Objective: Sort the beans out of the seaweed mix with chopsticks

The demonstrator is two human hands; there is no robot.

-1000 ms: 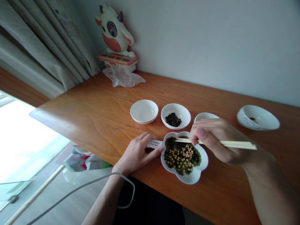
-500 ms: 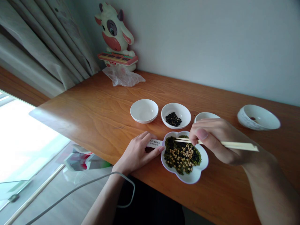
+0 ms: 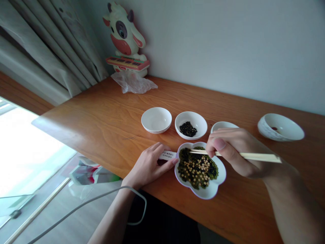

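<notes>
My right hand (image 3: 235,149) is closed around a pair of pale chopsticks (image 3: 259,157). Their tips rest among the dark beans at the upper left of a flower-shaped dish (image 3: 211,191) with a lilac rim. Green, black and yellowish beans (image 3: 198,169) lie mixed inside it. At the dish's left edge, my left hand (image 3: 152,164) grips it, fingers curled over a white labelled tab (image 3: 168,155) and thumb against the rim. Behind the dish, a small white bowl (image 3: 201,125) has black beans (image 3: 188,129) in it. My right hand partly covers another white bowl (image 3: 223,125).
An empty-looking white bowl (image 3: 156,119) stands at the row's left end. Farther right is a larger bowl (image 3: 280,128) with something small and reddish inside. A cow toy keyboard (image 3: 128,62) and crumpled plastic bag (image 3: 134,83) sit by the wall. A cable (image 3: 101,196) crosses my left forearm.
Almost nothing differs. My right hand and the chopsticks have shifted very slightly to the right, with the tips still in the beans. The dish and my left hand stay in place.
</notes>
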